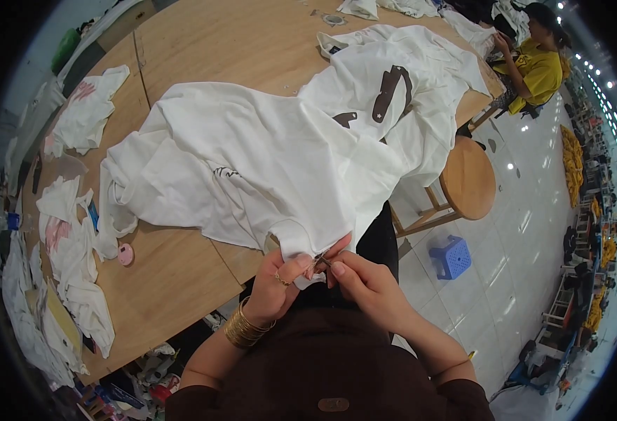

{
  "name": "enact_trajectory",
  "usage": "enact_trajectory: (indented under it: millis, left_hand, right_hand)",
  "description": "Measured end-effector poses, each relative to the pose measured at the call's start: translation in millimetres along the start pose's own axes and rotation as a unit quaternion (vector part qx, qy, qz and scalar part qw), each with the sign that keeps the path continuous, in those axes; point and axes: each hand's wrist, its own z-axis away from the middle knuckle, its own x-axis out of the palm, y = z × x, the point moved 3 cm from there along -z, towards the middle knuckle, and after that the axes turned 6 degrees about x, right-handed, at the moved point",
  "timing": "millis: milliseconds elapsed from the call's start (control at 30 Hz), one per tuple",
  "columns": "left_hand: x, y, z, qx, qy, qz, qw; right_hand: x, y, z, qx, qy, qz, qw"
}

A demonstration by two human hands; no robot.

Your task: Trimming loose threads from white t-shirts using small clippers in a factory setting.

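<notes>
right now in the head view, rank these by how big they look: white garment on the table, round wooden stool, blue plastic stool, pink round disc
1. white garment
2. round wooden stool
3. blue plastic stool
4. pink round disc

This is apparent size only; the stools are on the floor, farther from the camera than the table.

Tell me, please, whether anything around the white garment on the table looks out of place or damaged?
Nothing stands out. The white garment lies rumpled but shows no tear or stain, and both hands, left hand and right hand, pinch its edge at the table rim. A small pink round item sits nearby.
</notes>
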Motion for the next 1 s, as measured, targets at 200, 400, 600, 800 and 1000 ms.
enact_trajectory:
  millis: [200,400,600,800,1000]
  left_hand:
    - [3.8,4.2,-0.4,0.003,-0.005,-0.010,1.000]
    - [1.4,4.6,-0.1,-0.002,-0.005,-0.044,0.999]
    - [-2.7,3.3,-0.7,-0.016,-0.008,-0.046,0.999]
    - [-0.7,5.8,-1.2,-0.015,0.003,-0.050,0.999]
    - [-1.8,3.8,-1.3,-0.008,-0.006,-0.049,0.999]
  right_hand:
    - [1.2,3.4,-2.4,-0.028,0.019,-0.012,0.999]
    - [-2.1,-2.5,-2.9,-0.026,0.034,0.024,0.999]
    - [-5.0,0.9,-3.6,-0.027,0.053,0.015,0.998]
    - [-5.7,-1.8,2.2,-0.044,0.031,0.052,0.997]
    - [-5.0,-2.0,1.1,-0.006,0.012,0.037,0.999]
